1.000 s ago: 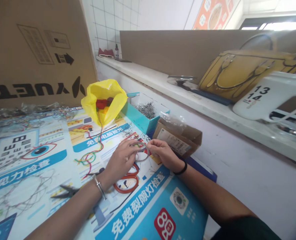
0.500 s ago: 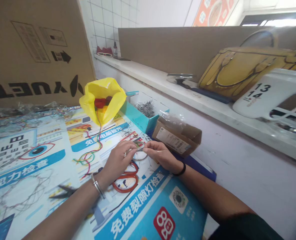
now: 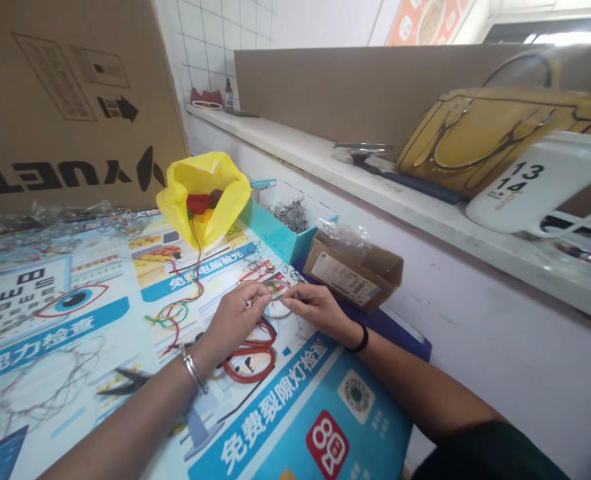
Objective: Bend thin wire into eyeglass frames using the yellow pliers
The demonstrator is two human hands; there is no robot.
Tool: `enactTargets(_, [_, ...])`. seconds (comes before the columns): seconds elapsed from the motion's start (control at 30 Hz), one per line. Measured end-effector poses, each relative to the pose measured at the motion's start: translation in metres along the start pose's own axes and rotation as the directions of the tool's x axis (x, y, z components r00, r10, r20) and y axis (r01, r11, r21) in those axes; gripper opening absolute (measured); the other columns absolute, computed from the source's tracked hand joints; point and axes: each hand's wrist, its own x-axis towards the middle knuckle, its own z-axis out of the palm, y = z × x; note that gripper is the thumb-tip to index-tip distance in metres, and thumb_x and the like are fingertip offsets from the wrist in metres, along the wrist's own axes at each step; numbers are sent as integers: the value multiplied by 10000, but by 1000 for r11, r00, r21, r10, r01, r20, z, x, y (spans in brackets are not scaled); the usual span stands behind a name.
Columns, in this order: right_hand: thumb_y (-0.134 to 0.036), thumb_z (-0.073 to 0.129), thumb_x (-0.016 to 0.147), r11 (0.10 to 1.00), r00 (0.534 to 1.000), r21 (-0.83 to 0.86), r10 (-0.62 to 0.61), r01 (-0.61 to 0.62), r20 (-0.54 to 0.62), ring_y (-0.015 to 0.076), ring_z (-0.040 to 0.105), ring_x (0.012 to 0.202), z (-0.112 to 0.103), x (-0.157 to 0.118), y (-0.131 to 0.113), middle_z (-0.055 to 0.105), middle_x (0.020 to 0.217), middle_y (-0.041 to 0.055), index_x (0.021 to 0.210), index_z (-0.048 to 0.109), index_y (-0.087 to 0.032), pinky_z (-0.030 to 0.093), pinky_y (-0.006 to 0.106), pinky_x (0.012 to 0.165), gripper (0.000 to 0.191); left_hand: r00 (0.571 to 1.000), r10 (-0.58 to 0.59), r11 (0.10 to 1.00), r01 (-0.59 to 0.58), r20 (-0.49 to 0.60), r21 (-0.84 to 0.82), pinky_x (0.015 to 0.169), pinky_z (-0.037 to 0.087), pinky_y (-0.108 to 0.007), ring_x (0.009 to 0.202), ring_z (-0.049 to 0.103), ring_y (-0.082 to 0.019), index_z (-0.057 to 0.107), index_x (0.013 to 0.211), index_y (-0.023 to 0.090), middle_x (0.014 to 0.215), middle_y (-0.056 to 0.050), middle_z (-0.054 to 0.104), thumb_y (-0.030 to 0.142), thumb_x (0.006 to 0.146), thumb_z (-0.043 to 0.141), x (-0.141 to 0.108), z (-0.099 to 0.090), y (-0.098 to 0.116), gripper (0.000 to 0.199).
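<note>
My left hand point(image 3: 240, 310) and my right hand point(image 3: 318, 310) meet over the printed table sheet, fingertips pinched on a thin wire ring point(image 3: 278, 314). The ring hangs between them, and its upper part passes by the fingertips. Just below my left hand lie red-handled scissors point(image 3: 250, 365), partly under my wrist. Their dark blades point(image 3: 125, 382) seem to show at the other side of my forearm. Red, green and yellow cords point(image 3: 175, 313) lie left of my left hand and run up to a yellow bag point(image 3: 202, 200).
Beyond my hands stand a teal box point(image 3: 292, 230) of fine dark wires and an open brown carton point(image 3: 352, 270) with clear plastic. Tangled wires point(image 3: 55, 387) lie at left. A ledge point(image 3: 425, 207) at right holds a white mug point(image 3: 530, 187). A large cardboard box point(image 3: 75, 87) stands behind.
My right hand's fingertips have shifted slightly left, closer to my left hand. Both hands still pinch at the ring. The view has moved a little.
</note>
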Motion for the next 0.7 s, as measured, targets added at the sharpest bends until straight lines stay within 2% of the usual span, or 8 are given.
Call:
enactTargets(0.17, [-348,546,831,998,999,-59,-35,35,13,118,539,705,1,0,3,616,781,17,810,637,-164,425,220,642,206,999,-27,1000,27,18,0,711,421,-279,732,546,-160,554,741,189,746,3,588,292,848,452,1,1,-4,180])
enactTargets(0.23, [-330,523,843,991,999,-125,-50,50,-1,112,533,688,1,1,4,606,753,11,797,618,-163,423,213,632,198,1000,-17,1000,17,6,0,743,424,-287,773,554,-165,551,730,191,791,-3,601,283,842,457,1,1,-5,172])
enactTargets(0.37, [-245,507,834,931,995,-361,-77,49,-62,99,511,631,-1,3,10,581,685,-4,723,574,-166,391,199,586,151,991,-47,998,53,-129,41,848,411,-320,916,551,-184,564,749,198,933,-21,616,245,825,466,2,3,-12,132])
enactTargets(0.43, [-210,521,812,904,994,-424,-84,49,-64,95,489,606,-1,5,13,567,663,-9,685,560,-171,368,202,574,138,982,-69,992,86,-178,88,879,401,-338,957,540,-195,576,751,200,966,-29,615,216,803,480,3,3,-17,111])
enactTargets(0.7, [-162,494,809,844,996,-532,-92,75,-7,98,470,613,2,5,18,550,664,-6,667,536,-179,338,208,588,149,981,-114,963,147,-155,226,895,406,-369,987,536,-214,602,769,208,986,-38,620,166,750,494,5,5,-27,118])
